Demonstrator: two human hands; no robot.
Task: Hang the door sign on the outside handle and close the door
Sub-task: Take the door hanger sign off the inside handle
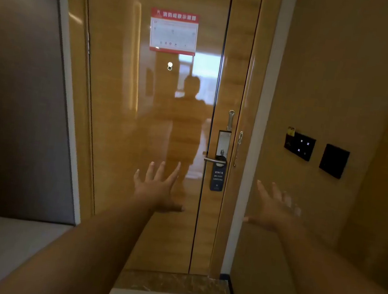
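Observation:
A glossy wooden door (144, 140) stands shut in its frame ahead of me. A dark blue door sign (217, 178) reading "DO NOT DISTURB" hangs on the silver lever handle (212, 160) on the door's right side, facing me. My left hand (156, 187) is stretched out in front of the door, fingers spread, holding nothing, left of the sign. My right hand (275, 208) is raised with fingers apart and blurred, in front of the right wall, empty.
A security latch (230, 119) and chain (238, 149) sit above the handle. A red evacuation notice (173, 32) and peephole (169, 66) are on the door. Two dark switch panels (299, 146) hang on the right wall. A grey wall with a ledge (2, 245) is at left.

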